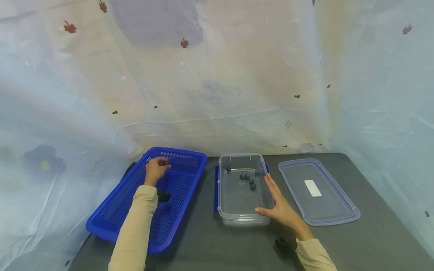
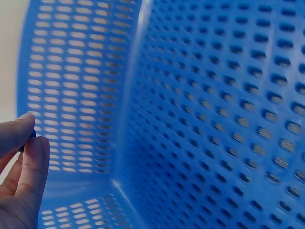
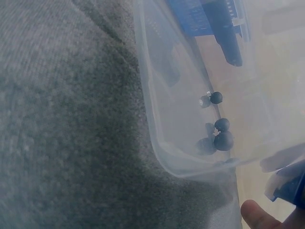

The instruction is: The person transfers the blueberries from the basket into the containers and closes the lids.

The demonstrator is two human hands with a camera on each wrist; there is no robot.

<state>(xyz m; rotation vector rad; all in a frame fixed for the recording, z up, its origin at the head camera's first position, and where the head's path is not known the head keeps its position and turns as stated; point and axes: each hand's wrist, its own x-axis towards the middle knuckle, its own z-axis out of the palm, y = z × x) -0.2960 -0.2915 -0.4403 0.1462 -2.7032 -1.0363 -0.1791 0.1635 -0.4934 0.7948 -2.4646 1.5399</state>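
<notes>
My left hand [image 1: 155, 172] is inside the far end of a blue perforated basket [image 1: 174, 205], above its floor. Thumb and fingers pinch a small dark ball [image 1: 165, 163], mostly covered by the fingertips in the left wrist view. To the right, a clear plastic container [image 1: 237, 201] stands uncovered, with several small dark balls [image 1: 247, 176] on its bottom. Fingers spread, my right hand [image 1: 281, 207] is at the container's right side, fingertips by the rim. The right wrist view shows dark balls [image 3: 223, 140] through the clear wall, plus a thumb [image 3: 257, 215].
A clear lid [image 1: 325, 205] with a blue-grey seal and a white label [image 1: 312, 188] lies flat right of the container. Something blue [image 1: 216, 188] shows under the container's edges. A patterned plastic sheet [image 1: 217, 94] rises behind the dark grey table [image 1: 217, 248].
</notes>
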